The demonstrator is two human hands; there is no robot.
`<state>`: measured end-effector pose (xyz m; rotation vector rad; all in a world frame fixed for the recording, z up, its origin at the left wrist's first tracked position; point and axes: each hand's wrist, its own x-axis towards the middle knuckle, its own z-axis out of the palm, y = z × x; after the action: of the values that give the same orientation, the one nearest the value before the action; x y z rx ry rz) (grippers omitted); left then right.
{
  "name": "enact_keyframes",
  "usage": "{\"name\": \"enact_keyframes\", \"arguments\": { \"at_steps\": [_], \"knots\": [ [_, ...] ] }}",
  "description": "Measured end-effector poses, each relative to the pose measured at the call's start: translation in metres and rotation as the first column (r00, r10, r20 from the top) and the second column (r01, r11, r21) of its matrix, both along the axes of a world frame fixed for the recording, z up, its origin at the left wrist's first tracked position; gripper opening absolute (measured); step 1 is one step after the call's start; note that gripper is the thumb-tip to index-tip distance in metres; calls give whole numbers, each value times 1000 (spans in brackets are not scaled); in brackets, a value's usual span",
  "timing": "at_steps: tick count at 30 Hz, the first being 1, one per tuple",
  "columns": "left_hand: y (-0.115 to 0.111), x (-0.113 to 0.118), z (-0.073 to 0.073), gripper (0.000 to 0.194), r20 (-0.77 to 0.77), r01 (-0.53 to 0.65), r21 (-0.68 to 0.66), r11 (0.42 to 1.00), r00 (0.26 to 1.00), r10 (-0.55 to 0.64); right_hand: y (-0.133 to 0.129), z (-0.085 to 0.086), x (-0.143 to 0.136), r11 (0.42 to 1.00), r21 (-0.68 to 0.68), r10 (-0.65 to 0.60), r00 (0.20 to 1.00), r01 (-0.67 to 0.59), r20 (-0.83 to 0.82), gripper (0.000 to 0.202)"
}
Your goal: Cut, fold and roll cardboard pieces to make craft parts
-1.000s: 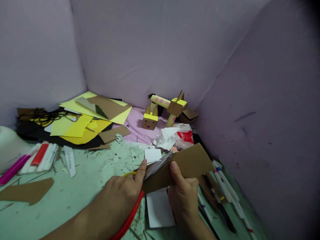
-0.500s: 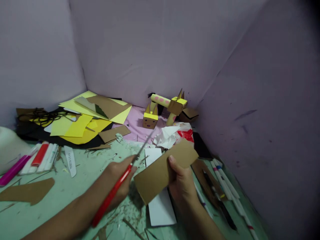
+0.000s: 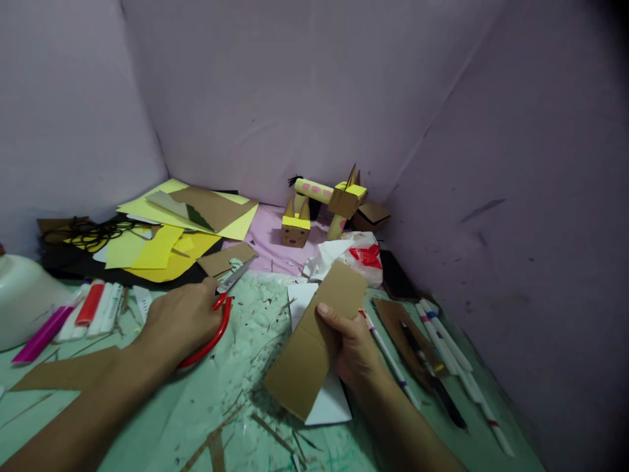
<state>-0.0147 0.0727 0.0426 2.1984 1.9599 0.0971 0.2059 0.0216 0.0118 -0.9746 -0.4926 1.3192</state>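
Note:
My left hand [image 3: 189, 318] is closed around red-handled scissors [image 3: 216, 334], low over the left part of the green tabletop. The metal blades point away and to the right, beside a small cardboard strip [image 3: 223, 259]. In my right hand [image 3: 354, 341] is a rectangular piece of brown cardboard [image 3: 314, 341], gripped along its right edge with the thumb on top. It is tilted, its upper end leaning right. Beneath it lies a white paper strip [image 3: 331, 403], partly covered by the cardboard.
Yellow and black sheets [image 3: 196, 255] with cord are piled back left. Markers [image 3: 101, 308] and a white bottle [image 3: 24, 301] stand left. A cardboard animal figure [image 3: 319, 191], a box head [image 3: 295, 231] and a plastic bag [image 3: 363, 255] sit behind. A cutter [image 3: 442, 393] and pens [image 3: 452, 351] lie right.
My left hand has moved left with the scissors, away from the cardboard, and lowered them toward the table. The cardboard in my right hand has turned more upright.

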Motion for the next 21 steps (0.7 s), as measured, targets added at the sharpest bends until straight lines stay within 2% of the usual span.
{"name": "enact_keyframes", "arguments": {
  "at_steps": [5, 11, 14, 16, 18, 20, 21],
  "knots": [
    [3, -3, 0, 35, -130, 12, -7, 1000, 992, -12, -2, 1, -1, 999, -3, 45, 999, -45, -6, 44],
    [0, -11, 5, 40, -139, 66, -22, 998, 988, -68, -6, 3, -3, 990, 15, 140, 990, -140, 4, 44],
    [2, -17, 4, 47, -105, 141, -56, 988, 984, -147, -9, 4, -9, 981, 17, 195, 980, -196, 23, 42],
    [2, -15, 5, 46, 1, 163, -47, 986, 987, -163, -10, 5, -9, 974, 18, 225, 974, -226, 33, 39],
    [-2, -7, 7, 36, 202, 130, 19, 991, 971, -132, -8, 10, -2, 964, 5, 267, 963, -267, 44, 39],
    [-9, 8, 7, 26, 442, 91, 6, 996, 893, -84, -5, 17, 14, 959, -45, 285, 953, -281, 100, 41],
    [-13, 17, 6, 25, 533, 106, -75, 991, 845, -50, -3, 22, 25, 962, -84, 271, 951, -261, 147, 42]
  ]
}}
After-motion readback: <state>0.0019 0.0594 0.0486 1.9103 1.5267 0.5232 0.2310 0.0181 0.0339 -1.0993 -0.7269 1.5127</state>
